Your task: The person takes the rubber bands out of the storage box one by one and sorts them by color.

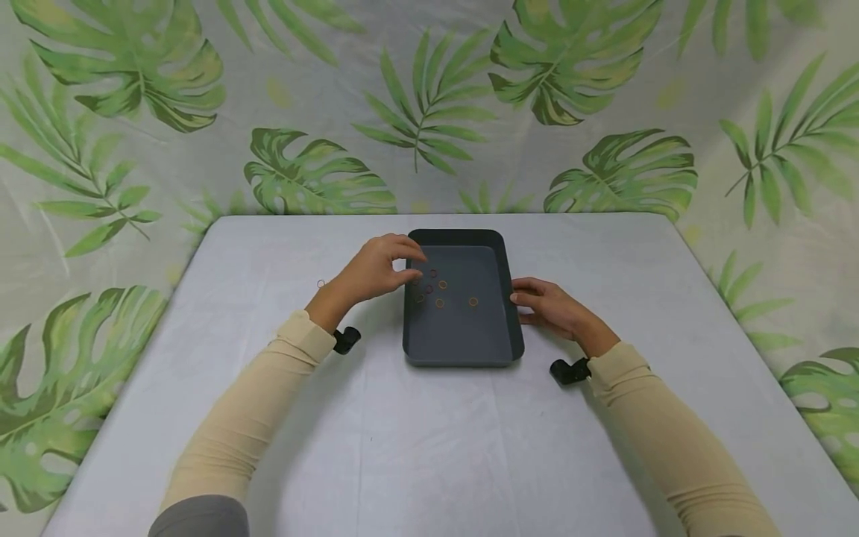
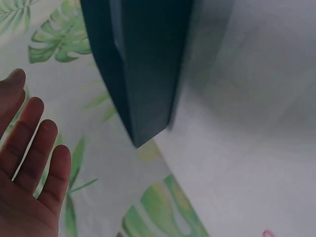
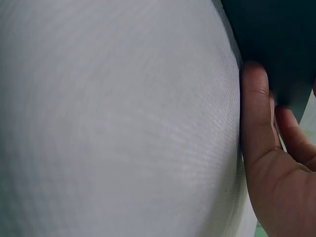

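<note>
A dark grey rectangular tray (image 1: 463,339) lies on the table. Inside it are several small, thin rubber bands, orange ones such as this rubber band (image 1: 473,302) and red ones such as this rubber band (image 1: 433,274). My left hand (image 1: 376,268) hovers at the tray's left rim, thumb and fingers apart; the left wrist view shows the same hand (image 2: 29,173) with straight fingers and nothing held. At the tray's right side, my right hand (image 1: 553,307) rests its fairly straight fingers (image 3: 256,98) against the outer wall.
Another small rubber band (image 1: 321,283) lies on the white-covered table (image 1: 429,440), left of my left hand; the left wrist view shows a pink loop (image 2: 268,233). Behind the table hangs a leaf-patterned cloth (image 1: 443,97).
</note>
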Available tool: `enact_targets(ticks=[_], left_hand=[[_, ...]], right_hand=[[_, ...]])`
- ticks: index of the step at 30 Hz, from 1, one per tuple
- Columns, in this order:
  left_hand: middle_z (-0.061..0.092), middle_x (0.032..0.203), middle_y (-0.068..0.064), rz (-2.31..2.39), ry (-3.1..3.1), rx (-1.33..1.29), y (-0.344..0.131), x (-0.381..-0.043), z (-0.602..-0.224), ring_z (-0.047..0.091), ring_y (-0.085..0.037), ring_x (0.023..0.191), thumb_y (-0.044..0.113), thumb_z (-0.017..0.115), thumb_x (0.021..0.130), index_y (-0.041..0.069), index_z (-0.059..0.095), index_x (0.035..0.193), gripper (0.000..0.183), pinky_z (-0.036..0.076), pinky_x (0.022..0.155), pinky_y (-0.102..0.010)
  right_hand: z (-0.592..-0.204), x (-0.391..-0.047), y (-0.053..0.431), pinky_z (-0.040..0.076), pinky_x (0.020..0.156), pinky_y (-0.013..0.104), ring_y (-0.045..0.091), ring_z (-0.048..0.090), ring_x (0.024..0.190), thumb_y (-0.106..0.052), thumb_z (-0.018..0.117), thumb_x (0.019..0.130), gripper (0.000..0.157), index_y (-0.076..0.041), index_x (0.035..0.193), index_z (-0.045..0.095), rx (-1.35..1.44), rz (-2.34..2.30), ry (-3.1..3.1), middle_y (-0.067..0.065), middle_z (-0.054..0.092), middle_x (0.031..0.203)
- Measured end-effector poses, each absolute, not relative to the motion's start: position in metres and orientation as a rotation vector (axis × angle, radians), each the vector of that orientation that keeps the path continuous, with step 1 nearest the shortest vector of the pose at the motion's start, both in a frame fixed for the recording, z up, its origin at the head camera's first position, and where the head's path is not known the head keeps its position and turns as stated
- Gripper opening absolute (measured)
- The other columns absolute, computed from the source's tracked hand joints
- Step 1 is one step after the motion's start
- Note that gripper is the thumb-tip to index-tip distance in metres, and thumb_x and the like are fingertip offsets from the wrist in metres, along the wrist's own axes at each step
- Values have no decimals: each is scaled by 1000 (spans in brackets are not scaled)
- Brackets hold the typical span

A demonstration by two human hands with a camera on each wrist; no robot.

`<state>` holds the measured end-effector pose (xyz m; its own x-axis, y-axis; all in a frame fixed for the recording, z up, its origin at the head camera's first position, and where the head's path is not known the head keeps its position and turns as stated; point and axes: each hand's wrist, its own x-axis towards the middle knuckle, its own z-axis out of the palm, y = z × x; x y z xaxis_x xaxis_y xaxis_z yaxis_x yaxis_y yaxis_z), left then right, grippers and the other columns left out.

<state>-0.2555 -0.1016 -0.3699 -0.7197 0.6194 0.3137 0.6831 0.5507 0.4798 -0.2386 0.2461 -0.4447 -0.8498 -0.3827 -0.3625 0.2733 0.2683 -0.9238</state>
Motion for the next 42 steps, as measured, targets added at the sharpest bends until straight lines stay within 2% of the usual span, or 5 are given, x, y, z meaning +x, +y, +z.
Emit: enact_targets(ticks=[11,17,24,35,42], left_hand=[[69,121,-8,-648,-2886,-1076,-69,-283,-400,61,-28,115,15,71,92,9,74,116,25,51,98,-44],[73,117,-4,-370,-2844,-1071,-66,-297,-408,61,-28,116,19,74,90,16,77,112,23,52,97,-45],[71,125,-1,-110,-2894,-1041,-64,-306,-413,55,-26,125,28,71,93,21,75,117,25,40,112,-47],[72,121,1,-79,-2909,-1026,-57,-309,-416,54,-27,126,24,68,95,25,79,105,15,38,113,-48],[71,124,1,-57,-2945,-1001,-54,-310,-418,53,-26,125,24,68,95,26,79,107,16,38,113,-48]], right_hand=[[-444,-239,247,52,104,38,32,46,138,-21,52,104,54,-2,151,33,-86,-1607,2025,21,36,154],[-444,-239,247,51,106,40,38,39,144,-21,53,104,55,-3,152,32,-96,-1606,2022,21,35,156],[-443,-238,249,49,109,42,37,37,146,-22,52,104,55,-4,152,32,-126,-1606,2003,19,33,157],[-439,-237,251,49,108,43,39,39,144,-21,52,104,54,-4,152,32,-119,-1610,1994,20,34,156],[-439,-236,249,49,108,44,39,40,143,-20,53,104,53,-4,150,35,-111,-1621,1991,20,36,155]])
